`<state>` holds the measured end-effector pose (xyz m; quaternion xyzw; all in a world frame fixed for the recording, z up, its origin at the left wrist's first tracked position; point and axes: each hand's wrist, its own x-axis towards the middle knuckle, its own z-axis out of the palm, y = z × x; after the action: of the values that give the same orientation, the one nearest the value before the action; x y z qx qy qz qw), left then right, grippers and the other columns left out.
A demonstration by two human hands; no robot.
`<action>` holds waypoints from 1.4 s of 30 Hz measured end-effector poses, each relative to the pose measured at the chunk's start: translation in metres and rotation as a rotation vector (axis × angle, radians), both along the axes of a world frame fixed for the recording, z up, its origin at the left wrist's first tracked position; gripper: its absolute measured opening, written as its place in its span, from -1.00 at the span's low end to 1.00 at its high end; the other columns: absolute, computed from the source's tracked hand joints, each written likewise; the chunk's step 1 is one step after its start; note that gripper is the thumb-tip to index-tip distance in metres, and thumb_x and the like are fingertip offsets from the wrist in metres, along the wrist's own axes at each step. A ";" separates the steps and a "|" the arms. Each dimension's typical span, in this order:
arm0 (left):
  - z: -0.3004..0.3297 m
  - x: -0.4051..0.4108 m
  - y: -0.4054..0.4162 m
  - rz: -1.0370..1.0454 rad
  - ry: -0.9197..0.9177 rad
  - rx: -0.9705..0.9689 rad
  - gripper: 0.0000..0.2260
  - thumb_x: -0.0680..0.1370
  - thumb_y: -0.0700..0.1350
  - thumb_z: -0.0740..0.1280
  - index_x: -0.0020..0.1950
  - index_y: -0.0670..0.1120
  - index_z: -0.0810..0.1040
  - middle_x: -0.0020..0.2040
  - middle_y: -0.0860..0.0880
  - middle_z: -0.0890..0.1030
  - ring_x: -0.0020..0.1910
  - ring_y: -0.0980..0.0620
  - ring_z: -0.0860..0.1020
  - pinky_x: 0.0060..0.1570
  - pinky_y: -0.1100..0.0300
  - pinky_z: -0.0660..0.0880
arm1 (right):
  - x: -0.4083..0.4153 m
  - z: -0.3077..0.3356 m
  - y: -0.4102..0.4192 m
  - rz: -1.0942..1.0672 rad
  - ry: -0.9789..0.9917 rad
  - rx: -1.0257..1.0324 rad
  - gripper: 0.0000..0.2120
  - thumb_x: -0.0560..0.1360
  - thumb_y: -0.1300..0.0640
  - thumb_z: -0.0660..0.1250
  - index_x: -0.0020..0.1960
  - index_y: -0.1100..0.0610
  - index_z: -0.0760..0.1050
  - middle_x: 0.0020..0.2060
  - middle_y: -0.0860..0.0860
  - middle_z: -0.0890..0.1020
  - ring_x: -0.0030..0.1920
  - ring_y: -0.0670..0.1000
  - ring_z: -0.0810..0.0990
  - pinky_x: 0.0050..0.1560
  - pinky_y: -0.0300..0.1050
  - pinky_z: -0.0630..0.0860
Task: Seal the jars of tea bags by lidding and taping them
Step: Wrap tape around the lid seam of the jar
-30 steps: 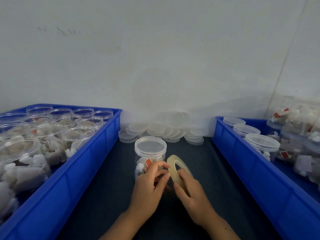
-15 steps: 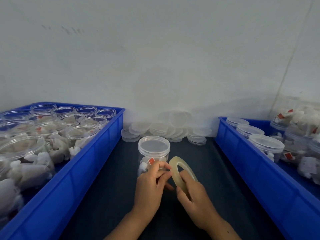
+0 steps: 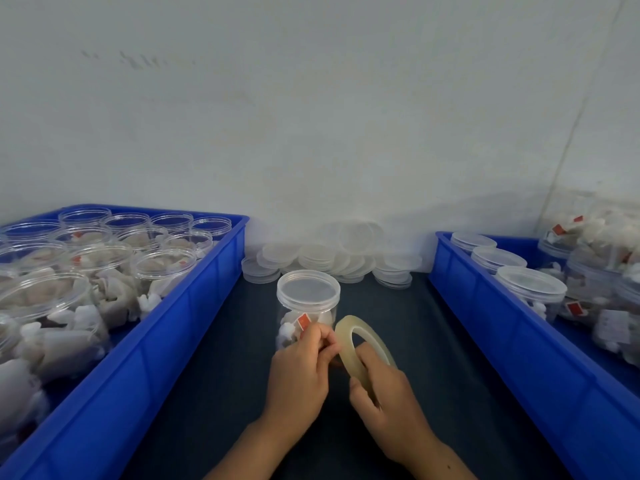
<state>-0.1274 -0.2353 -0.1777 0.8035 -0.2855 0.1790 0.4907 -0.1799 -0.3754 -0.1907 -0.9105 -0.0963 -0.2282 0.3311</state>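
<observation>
Right hand is gripping the translucent yellowish tape roll, holding it on edge just in front of the lidded clear plastic jar of tea bags, which is standing on the dark mat between the two blue plastic crates. Left hand is pinching at the roll's rim, fingertips bunched together. Compared with a second ago, the hands are sitting almost unchanged and no free strip is showing. Judgement: the tape end is still being picked loose, so taping of this jar is not yet under way. Stack of spare clear lids is lying against the wall behind.
</observation>
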 end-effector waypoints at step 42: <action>0.008 0.000 0.002 0.013 -0.050 -0.066 -0.86 0.50 -0.22 0.42 -0.18 0.01 0.57 -0.34 0.16 0.58 -0.30 0.16 0.59 -0.27 0.31 0.53 | -0.005 0.004 0.005 -0.004 -0.036 -0.062 -0.94 0.50 0.03 0.11 -0.03 -0.02 0.30 -0.37 -0.09 0.39 -0.27 -0.17 0.43 -0.28 -0.35 0.34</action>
<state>-0.1271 -0.2338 -0.1698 0.7842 -0.2863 0.2115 0.5083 -0.1849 -0.3699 -0.1870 -0.9163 -0.1077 -0.2420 0.3003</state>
